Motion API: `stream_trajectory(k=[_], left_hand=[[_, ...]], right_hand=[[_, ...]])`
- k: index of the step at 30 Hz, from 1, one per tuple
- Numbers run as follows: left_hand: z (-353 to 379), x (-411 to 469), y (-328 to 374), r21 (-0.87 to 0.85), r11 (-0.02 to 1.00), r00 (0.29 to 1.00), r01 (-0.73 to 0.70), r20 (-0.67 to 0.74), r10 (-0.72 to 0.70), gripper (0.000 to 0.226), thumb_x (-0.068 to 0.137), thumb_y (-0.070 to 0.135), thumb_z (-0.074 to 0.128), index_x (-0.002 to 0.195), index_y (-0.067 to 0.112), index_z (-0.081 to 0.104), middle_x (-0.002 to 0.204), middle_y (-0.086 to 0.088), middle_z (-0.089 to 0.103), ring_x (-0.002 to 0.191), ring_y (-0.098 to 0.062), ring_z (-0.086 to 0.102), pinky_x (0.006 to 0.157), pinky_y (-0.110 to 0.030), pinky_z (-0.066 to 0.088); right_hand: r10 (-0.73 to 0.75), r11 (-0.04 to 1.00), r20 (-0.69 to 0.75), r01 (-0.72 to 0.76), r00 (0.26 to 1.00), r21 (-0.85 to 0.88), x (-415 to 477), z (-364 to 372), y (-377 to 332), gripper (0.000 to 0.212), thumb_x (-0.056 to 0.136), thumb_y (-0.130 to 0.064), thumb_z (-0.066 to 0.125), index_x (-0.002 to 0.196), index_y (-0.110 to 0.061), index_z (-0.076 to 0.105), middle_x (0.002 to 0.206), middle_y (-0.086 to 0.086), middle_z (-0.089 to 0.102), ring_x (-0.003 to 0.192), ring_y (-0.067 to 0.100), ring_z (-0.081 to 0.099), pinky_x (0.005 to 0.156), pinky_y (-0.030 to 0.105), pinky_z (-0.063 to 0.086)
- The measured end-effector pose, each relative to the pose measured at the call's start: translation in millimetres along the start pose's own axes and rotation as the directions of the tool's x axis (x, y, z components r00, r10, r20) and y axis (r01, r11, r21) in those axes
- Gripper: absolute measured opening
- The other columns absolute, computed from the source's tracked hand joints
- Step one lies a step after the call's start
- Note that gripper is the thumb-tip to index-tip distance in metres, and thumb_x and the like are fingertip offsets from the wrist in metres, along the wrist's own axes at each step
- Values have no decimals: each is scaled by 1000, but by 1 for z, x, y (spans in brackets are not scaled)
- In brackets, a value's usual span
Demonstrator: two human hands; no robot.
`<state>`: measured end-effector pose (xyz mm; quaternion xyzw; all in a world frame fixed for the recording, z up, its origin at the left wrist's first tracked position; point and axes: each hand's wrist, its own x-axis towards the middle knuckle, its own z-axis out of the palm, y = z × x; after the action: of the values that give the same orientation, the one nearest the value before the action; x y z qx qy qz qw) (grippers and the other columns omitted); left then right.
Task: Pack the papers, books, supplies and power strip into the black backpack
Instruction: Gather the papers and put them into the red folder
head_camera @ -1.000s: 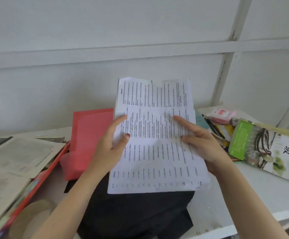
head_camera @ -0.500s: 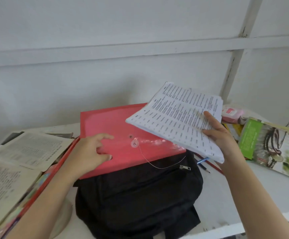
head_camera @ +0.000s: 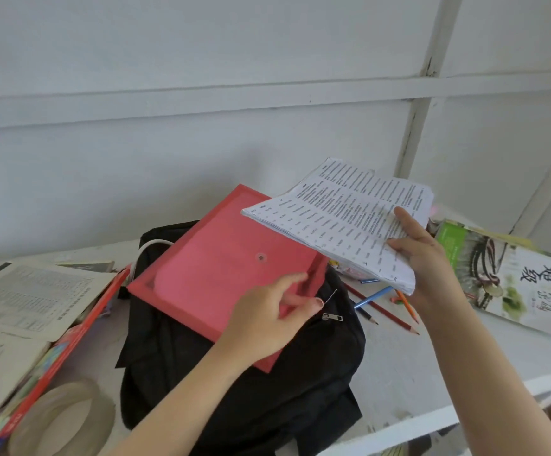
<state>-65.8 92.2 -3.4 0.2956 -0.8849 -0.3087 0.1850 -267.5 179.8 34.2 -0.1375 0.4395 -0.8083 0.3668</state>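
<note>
Black backpack (head_camera: 234, 390) is lying flat by the worktop's (head_camera: 415, 373) front edge, in the middle. Red folder (head_camera: 214, 274) is resting on top of it, skewed, its flap side facing right. Left hand (head_camera: 267, 320) is pinching that flap edge, thumb against forefinger. Right hand (head_camera: 422, 258), higher and further right, is gripping the stack of papers (head_camera: 340, 218) by its right end. The stack's long axis is running left-right, free end overhanging the folder's far right corner. Judgement: the papers are heading leftward into the folder's mouth. Pencils (head_camera: 382, 311) are lying beyond the backpack, rightward.

Backpack (head_camera: 251, 390): matt black cloth, metal zipper pull (head_camera: 332, 316). Folder (head_camera: 221, 274): semi-translucent red plastic, smooth. Paper stack (head_camera: 343, 218): matt printed paper. Magazine (head_camera: 511, 278), right: glossy cover. Tape roll (head_camera: 60, 419), lower left: glossy clear plastic.
</note>
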Motion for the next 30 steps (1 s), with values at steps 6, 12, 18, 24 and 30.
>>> stream_trajectory(k=[6, 12, 18, 24, 30], left_hand=[[14, -3, -17, 3, 998, 985, -56, 162, 54, 22, 88, 43, 57, 109, 44, 64, 143, 16, 39, 136, 2, 20, 114, -27, 14], [23, -13, -31, 166, 984, 998, 64, 1, -65, 76, 70, 59, 68, 135, 39, 36, 153, 4, 20, 143, -13, 4, 118, -39, 7], [18, -6, -47, 338, 935, 994, 106, -37, -100, 94, 73, 63, 63, 146, 29, 15, 153, 2, 21, 143, -17, 12, 117, -45, 7], [10, -5, -45, 395, 919, 1000, -13, -13, 19, 67, 87, 31, 55, 145, 27, 22, 146, 7, 34, 136, -12, 29, 116, -47, 13], [3, -5, -50, 434, 891, 991, -131, 64, 115, 52, 91, 10, 44, 136, 36, 42, 148, 1, 34, 136, -17, 32, 109, -31, 29]], right_hand=[[-49, 996, -93, 42, 994, -75, 1, -23, -2, 56, 92, 12, 37, 138, -18, 46, 140, 6, 47, 98, 19, 64, 71, 31, 59], [-169, 921, -158, 100, 973, -376, -5, -47, -3, 57, 93, 11, 38, 137, -23, 47, 146, -5, 40, 114, 15, 52, 82, 26, 51], [-213, 837, -116, 120, 970, -534, -13, -58, 0, 57, 94, 10, 37, 139, -24, 45, 130, -13, 45, 114, 12, 49, 84, 26, 49], [-210, 833, -134, 106, 968, -543, -16, -70, 6, 57, 93, 10, 38, 139, -23, 44, 130, -12, 44, 120, 16, 48, 94, 34, 46], [-175, 853, -147, 75, 974, -516, -22, -75, 8, 57, 93, 10, 38, 139, -23, 43, 125, -11, 46, 112, 17, 52, 83, 32, 50]])
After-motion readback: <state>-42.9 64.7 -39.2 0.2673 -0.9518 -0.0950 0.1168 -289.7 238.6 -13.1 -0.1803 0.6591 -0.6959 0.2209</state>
